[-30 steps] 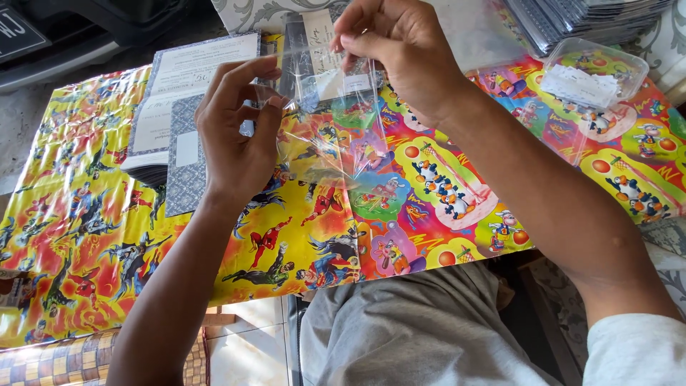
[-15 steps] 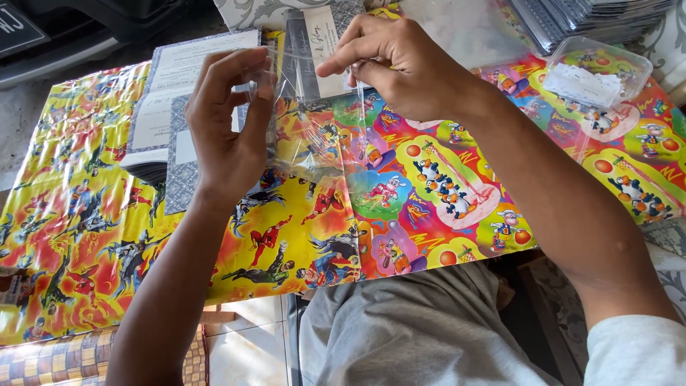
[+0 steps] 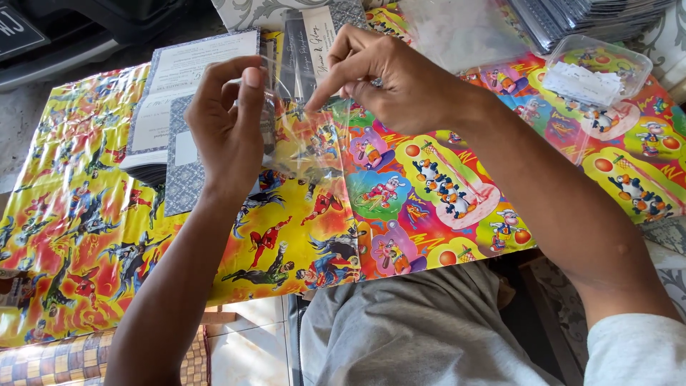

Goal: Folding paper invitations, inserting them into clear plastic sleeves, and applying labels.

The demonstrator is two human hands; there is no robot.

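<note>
My left hand (image 3: 227,129) and my right hand (image 3: 389,82) hold a clear plastic sleeve (image 3: 304,139) between them, above a table covered in bright cartoon-print sheets (image 3: 429,186). The left thumb and fingers pinch the sleeve's left edge. The right thumb and forefinger pinch its upper right edge. The sleeve hangs open and slightly crumpled, and I can see the table print through it. A grey patterned card (image 3: 184,168) lies just left of my left wrist.
A stack of grey and white printed cards (image 3: 182,78) lies at the back left. A clear plastic box with white slips (image 3: 597,71) stands at the back right, beside a pile of clear sleeves (image 3: 586,14). My grey-trousered lap (image 3: 421,336) is under the table's near edge.
My hands have come down and closer together with the sleeve. The right hand has shifted its pinch lower along the sleeve's edge.
</note>
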